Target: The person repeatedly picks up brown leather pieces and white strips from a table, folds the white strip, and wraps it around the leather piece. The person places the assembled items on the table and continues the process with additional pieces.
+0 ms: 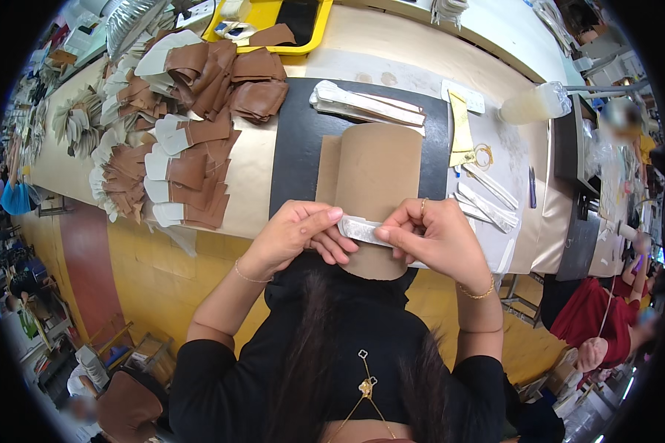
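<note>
A tan leather piece (373,171) with a rounded top lies on a dark mat (297,155) at the table's near edge. Across its lower part runs a pale grey strip (362,230). My left hand (295,236) pinches the strip's left end with fingertips. My right hand (432,235), wearing a ring, grips the strip further right and presses it against the leather. Both hands sit close together at the table's front edge.
Stacks of brown and white leather pieces (181,166) cover the table's left. More pale strips (368,105) lie behind the mat and to the right (488,203). A yellow tray (273,29), a yellow tape (460,129) and a plastic bottle (533,105) stand further back. Another person sits at right.
</note>
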Available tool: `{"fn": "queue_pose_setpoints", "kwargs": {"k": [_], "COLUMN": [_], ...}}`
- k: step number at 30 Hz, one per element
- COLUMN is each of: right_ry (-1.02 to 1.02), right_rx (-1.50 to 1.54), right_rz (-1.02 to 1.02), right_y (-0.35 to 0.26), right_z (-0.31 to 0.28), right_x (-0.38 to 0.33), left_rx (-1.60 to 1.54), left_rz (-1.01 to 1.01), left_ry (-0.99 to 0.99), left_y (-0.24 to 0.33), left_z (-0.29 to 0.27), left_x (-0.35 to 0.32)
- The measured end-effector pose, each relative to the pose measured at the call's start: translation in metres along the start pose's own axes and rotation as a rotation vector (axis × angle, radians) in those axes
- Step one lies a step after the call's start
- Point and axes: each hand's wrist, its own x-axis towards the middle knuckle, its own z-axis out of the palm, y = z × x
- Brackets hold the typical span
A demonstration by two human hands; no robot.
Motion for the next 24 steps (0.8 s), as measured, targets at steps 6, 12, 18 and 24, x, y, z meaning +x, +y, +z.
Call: {"fn": "queue_pose_setpoints", "kwargs": {"k": [6,12,18,24], "right_ry": [0.019,0.017,0.02,0.002], "right_rx": [-0.119,-0.129,-0.102,0.156], "right_rz": [-0.001,-0.009,0.003,0.027], "right_y": [-0.001,-0.001,0.003,0.019], "right_z": [0.003,0.003,0.004,-0.002], "right_x": [0.004,0.005,0.005,0.0], "left_rx": [-0.056,0.009,0.028,0.013], "left_rz": [0.014,0.014,0.0,-0.003], "left_ry": [0.001,0.005,0.035,0.044], "left_y": [0.001,0.003,0.004,-0.001], "left_z": [0.0,0.001,0.003,0.002], "left_x": [-0.001,-0.002,-0.001,0.002]}}
